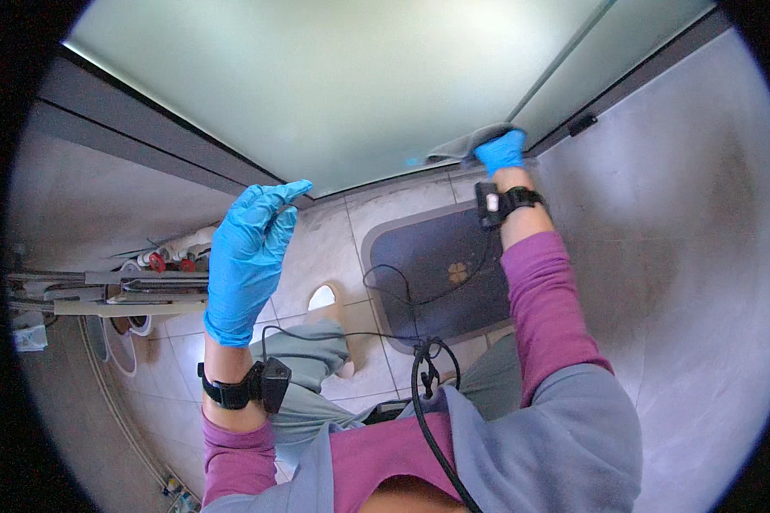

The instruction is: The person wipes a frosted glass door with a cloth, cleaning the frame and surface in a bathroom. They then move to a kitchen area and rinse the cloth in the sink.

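Note:
My right hand (pixel 500 152), in a blue glove, is closed on a grey cloth (pixel 481 141). It presses the cloth against the lower part of a frosted glass panel (pixel 342 94), near the panel's right end. The cloth's left side is smeared by motion. Also gloved in blue, my left hand (pixel 252 248) is raised beside the glass panel's dark frame (pixel 222 167). Its fingers stretch forward, apart from the thumb, with nothing seen in them. Each wrist wears a black strap with a small box.
A dark grey mat (pixel 436 278) with a lighter border lies on the tiled floor (pixel 316 248). On the left are pipes with red valve handles (pixel 156 262) and a narrow rack (pixel 137 295). A grey wall (pixel 676 214) stands on the right. Black cables (pixel 423 359) hang before my body.

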A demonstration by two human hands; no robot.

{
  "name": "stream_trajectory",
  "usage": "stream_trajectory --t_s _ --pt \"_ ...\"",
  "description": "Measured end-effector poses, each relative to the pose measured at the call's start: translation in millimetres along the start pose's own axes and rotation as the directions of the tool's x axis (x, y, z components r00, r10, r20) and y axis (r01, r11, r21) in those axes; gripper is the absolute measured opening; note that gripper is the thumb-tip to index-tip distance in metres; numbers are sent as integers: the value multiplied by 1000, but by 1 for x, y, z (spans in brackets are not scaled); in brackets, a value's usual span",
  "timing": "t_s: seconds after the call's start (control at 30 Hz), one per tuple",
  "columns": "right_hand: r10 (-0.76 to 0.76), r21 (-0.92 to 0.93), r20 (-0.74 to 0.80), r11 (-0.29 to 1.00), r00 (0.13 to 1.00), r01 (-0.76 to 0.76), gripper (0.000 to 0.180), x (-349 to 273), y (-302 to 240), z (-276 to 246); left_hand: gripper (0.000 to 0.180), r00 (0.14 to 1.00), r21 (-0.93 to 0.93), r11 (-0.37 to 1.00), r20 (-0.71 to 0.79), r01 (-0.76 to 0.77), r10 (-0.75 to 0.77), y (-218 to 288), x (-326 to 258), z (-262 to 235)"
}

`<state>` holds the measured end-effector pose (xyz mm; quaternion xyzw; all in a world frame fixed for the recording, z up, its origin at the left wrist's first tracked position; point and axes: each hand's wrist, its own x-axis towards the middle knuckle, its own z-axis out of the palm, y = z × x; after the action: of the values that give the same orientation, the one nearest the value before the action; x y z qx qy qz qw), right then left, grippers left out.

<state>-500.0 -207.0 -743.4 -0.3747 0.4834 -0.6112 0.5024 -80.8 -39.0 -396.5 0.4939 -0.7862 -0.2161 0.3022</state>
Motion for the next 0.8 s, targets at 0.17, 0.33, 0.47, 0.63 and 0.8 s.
stream_trajectory --t_s 0.17,0.33,0.47,0.63,0.8 --pt "5 -282 -203 957 979 -64 21 -39 -90 8 26 985 35 999 170 9 -15 -17 -8 15" --pt "56 -481 38 876 998 -31 18 -110 -189 76 44 823 174 984 566 -51 -58 -51 -28 52" --pt "250 484 255 803 934 -347 18 -125 -243 111 68 726 158 983 687 -93 -42 -63 -40 85" --pt "25 179 53 983 998 -34 30 -141 -320 136 85 606 -55 955 762 -292 229 -47 -46 143" --pt "-442 -560 200 681 874 472 30 -156 -395 143 89 345 -65 933 918 -353 195 -27 -61 188"
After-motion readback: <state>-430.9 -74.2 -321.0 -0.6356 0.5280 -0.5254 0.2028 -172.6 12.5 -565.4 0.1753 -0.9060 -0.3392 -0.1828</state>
